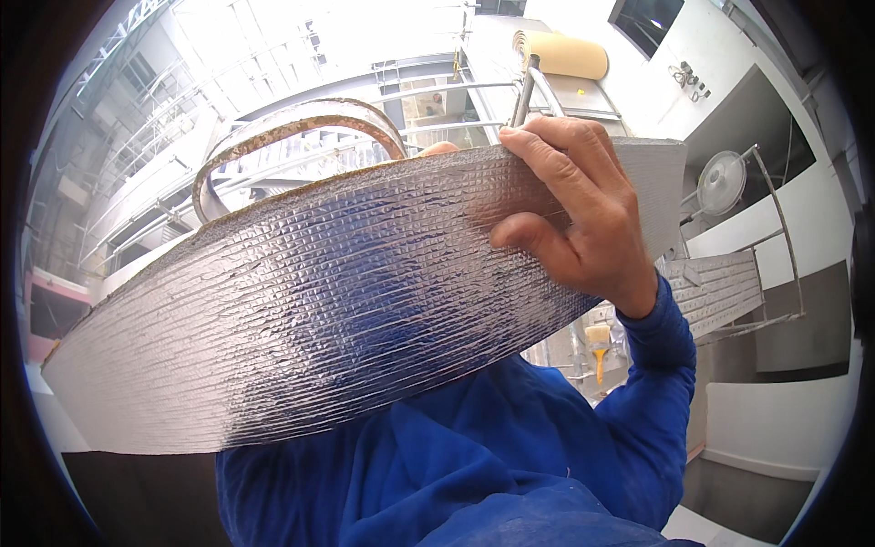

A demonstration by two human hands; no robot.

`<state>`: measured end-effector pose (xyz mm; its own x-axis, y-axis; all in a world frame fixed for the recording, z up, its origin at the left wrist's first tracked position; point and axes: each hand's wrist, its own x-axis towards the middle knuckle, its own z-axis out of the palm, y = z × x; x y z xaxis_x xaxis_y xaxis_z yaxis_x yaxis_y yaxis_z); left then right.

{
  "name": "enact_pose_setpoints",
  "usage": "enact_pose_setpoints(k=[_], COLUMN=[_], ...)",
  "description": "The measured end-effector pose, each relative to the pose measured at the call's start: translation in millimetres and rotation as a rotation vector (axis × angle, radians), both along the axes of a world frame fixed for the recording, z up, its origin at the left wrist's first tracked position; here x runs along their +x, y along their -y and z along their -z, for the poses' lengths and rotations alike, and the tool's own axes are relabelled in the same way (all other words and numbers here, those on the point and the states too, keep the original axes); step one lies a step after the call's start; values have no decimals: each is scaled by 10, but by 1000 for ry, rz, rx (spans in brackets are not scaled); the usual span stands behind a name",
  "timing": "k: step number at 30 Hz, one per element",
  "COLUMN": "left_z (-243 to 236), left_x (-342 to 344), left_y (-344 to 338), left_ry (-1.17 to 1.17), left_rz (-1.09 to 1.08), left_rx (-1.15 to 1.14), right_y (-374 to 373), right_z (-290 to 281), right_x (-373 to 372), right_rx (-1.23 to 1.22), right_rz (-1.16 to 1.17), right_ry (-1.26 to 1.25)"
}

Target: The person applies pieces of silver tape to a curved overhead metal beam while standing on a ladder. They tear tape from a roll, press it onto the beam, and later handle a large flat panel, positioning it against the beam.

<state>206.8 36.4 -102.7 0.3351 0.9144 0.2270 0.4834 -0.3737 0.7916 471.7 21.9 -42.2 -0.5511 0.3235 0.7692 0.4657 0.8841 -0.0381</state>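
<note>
A long, curved strip of silver foil-faced insulation (346, 283) stretches across the view in front of my blue-sleeved body. My right hand (583, 196) is closed over its upper edge toward the right end, with the fingers at the rim and the thumb against the shiny, ribbed foil. A small patch of skin, seemingly my left hand (439, 149), shows just above the upper edge near the middle. The rest of that hand and its arm are hidden behind the strip, so its grip does not show. The strip's underlying layer is grey and rough along the edge.
Behind the strip is a curved pipe-like band (301, 123) with a rusty rim. A yellowish roll (565, 55) lies at the far right. Metal scaffold rails (538, 87) surround the spot. A paintbrush (598, 351) sits below my right forearm, and a round fan (722, 182) stands at right.
</note>
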Motion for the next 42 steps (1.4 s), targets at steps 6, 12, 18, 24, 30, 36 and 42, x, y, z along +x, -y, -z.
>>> enact_pose_setpoints(k=[6, 12, 18, 24, 30, 36, 42], left_z=[-39, -79, -210, -372, -538, -653, -761], left_x=[-121, -200, -294, -433, -659, -923, -1175], left_y=[263, 441, 556, 704, 829, 975, 1172], left_ry=[9, 10, 99, 71, -60, -108, -188], left_rz=[-16, -49, 5, -30, -139, -241, -480], left_rx=[-18, -23, 216, 292, 518, 625, 637], right_y=[19, 85, 127, 130, 110, 54, -43], right_z=[50, -5, -70, -167, -288, -498, -691], right_x=[-91, -135, -237, -257, -188, -112, -85], right_rx=[-48, 15, 111, 216, 274, 355, 449], right_rz=[-36, -67, -107, -111, -93, -86, -30], right_ry=[-122, -150, -124, -99, -114, -94, -69])
